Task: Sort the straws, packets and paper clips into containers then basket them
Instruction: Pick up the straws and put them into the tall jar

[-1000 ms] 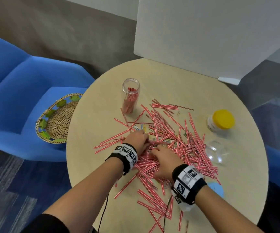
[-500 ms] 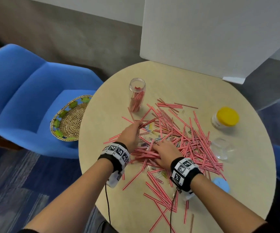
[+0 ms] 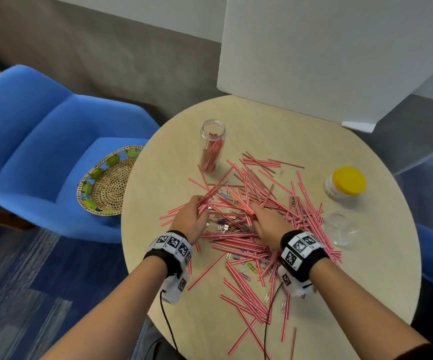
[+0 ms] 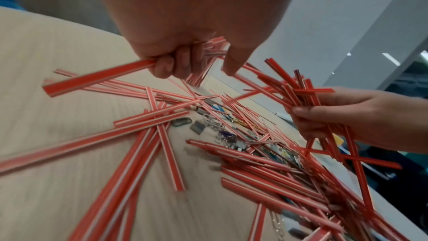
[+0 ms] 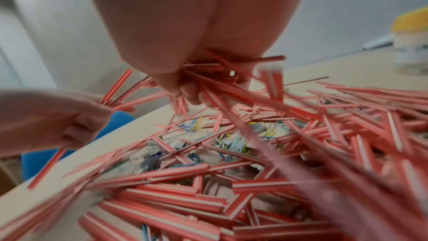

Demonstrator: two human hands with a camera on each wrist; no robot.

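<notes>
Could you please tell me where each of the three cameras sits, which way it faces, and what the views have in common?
Head: worn on the head, facing forward and down at the round beige table; both forearms, left hand and right hand show.
Left wrist: along the left hand toward its fingers, which grip red-and-white striped paper straws; the right hand shows too.
Right wrist: along the right hand, facing the table edge; the left hand shows.
Shared: all show both hands, the straws and the coloured paper clips.

red-white straws [image 3: 267, 229] strewn, clips [image 3: 223, 226] underneath
</notes>
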